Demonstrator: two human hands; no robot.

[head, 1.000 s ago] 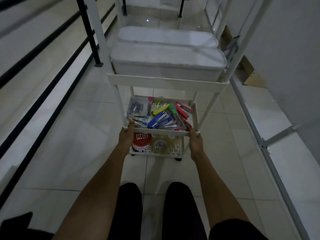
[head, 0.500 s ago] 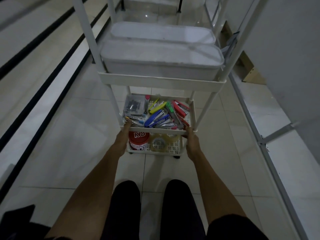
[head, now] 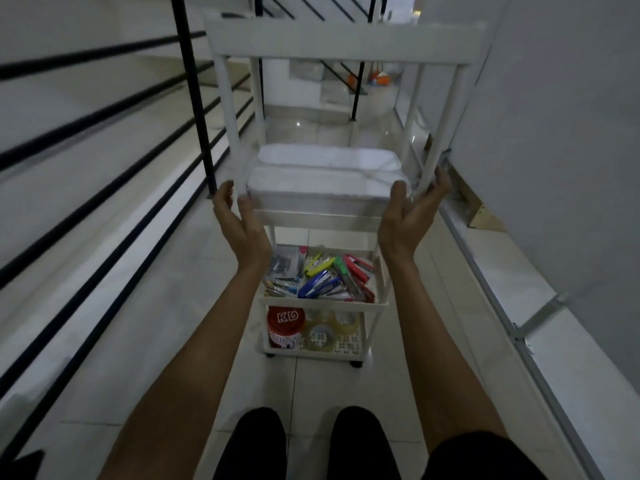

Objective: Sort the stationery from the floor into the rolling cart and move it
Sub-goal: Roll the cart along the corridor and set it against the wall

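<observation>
Head view, single entry.

Passage: tiled floor (head: 173,306) runs up the frame centre; black railing (head: 188,95) with horizontal bars lines the left edge, white wall (head: 554,133) and a raised white ledge (head: 502,278) line the right. Bare floor shows on both sides of the cart, wider on the left; open floor beyond it toward the upper centre.

Rolling cart (head: 346,39): white, four tiers, upright at frame centre, castors on the tiles.
- Second tier: two white lidded bins (head: 325,174), touching side by side.
- Third tier: staplers and pens (head: 325,278), mixed colours, heaped.
- Bottom tier: red tin (head: 285,327) at left, clear tape rolls (head: 322,336) just beside it.

Left hand (head: 239,223): palm up, fingers loosely curled, open around the cart's near left post; contact cannot be told.

Right hand (head: 408,216): palm up, fingers half spread, cupped around the near right post; fingertips appear to touch it, grip not closed.
</observation>
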